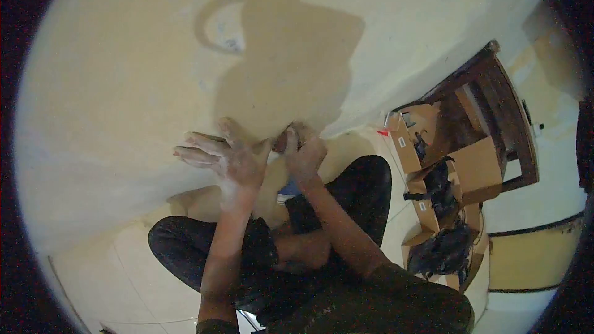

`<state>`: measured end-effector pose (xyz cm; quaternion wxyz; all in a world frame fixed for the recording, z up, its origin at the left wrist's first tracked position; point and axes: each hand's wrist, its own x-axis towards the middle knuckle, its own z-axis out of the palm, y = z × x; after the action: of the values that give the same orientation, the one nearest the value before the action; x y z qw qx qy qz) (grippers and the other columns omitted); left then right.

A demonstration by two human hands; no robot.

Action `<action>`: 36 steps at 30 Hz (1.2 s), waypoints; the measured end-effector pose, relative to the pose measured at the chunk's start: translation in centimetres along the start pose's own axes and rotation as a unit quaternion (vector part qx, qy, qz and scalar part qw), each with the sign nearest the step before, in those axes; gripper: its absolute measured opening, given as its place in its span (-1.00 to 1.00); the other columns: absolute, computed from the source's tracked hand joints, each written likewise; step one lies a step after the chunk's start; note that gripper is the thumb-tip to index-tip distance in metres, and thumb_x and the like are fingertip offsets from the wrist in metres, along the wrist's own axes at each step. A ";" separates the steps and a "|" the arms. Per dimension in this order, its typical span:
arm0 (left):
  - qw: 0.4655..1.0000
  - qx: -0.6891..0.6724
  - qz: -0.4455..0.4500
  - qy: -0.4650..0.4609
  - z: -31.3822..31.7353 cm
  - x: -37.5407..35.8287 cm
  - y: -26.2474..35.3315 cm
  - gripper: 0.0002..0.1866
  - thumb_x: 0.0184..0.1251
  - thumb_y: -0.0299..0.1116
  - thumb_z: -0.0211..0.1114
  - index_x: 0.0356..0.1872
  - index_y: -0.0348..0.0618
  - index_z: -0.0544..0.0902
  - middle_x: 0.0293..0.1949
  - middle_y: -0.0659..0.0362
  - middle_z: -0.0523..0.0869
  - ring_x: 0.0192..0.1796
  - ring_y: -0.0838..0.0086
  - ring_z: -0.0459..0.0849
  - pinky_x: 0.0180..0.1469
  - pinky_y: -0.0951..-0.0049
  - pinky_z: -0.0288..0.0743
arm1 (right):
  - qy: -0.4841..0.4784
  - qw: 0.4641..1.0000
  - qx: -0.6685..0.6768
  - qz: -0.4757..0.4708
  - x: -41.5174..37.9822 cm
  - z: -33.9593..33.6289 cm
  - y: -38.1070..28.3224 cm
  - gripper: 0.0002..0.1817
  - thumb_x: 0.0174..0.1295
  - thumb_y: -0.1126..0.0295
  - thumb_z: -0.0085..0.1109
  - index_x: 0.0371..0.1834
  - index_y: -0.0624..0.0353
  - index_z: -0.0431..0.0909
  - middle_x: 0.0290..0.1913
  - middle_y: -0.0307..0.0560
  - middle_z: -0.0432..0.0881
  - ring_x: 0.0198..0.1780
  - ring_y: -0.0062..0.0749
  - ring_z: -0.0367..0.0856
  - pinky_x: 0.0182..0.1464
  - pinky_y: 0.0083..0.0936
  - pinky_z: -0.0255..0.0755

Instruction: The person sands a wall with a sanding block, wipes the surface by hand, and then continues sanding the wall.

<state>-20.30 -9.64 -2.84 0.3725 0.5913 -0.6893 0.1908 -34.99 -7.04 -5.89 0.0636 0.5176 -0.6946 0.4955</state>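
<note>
My left hand (232,164) is in front of the pale wall (124,74), fingers spread and coated with whitish dust. Its thumb points toward my right hand (304,156), which is close beside it, low against the wall. The fingers of my right hand are curled closed. A small dark reddish-brown patch (284,141) shows at the fingers; I cannot make out what it is. Both hands are at the lower part of the wall, above my crossed legs. Below them lies a small blue and white item (286,193), partly hidden by my right forearm.
To the right stand open cardboard boxes (405,148) holding black items (439,250). Behind them leans a dark wooden frame (516,117). Pale floor tiles (133,272) lie to the left of my knees. A large shadow of my head falls on the wall.
</note>
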 end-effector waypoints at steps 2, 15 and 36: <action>1.000 0.005 0.005 -0.001 -0.5 0.1 -0.1 0.60 -0.28 0.61 0.42 0.64 -0.02 -0.36 0.46 -0.66 -0.44 0.40 -0.86 -0.45 0.25 -0.83 -0.32 | -0.014 1.000 -0.015 -0.005 -0.4 0.0 -0.2 -0.72 0.36 0.23 0.25 -0.17 0.28 0.67 -0.31 0.11 0.75 -0.37 -0.13 0.74 -0.28 -0.18 0.58; 1.000 -0.011 -0.015 -0.014 -1.4 -0.7 0.3 0.59 -0.18 0.51 0.49 0.62 -0.02 -0.47 0.44 -0.68 -0.51 0.39 -0.87 -0.50 0.20 -0.87 -0.28 | 0.010 0.999 -0.016 0.049 1.4 -2.0 -0.4 -0.72 0.43 0.23 0.14 -0.14 0.22 0.71 -0.30 0.06 0.75 -0.30 -0.23 0.77 -0.18 -0.27 0.61; 0.998 0.024 0.047 -0.039 0.6 -3.7 0.9 0.48 -0.06 0.50 0.44 0.62 -0.13 -0.32 0.41 -0.72 -0.51 0.39 -0.86 -0.53 0.23 -0.84 -0.38 | 0.101 0.984 0.092 0.116 10.5 -8.4 -4.4 -0.64 0.42 0.20 0.18 -0.20 0.39 0.58 -0.40 0.27 0.69 -0.31 0.00 0.76 -0.21 -0.13 0.54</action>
<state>-21.24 -7.41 -5.80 0.3223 0.5741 -0.7252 0.2013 -39.93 -7.45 7.36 0.0274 0.3849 -0.6914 0.6108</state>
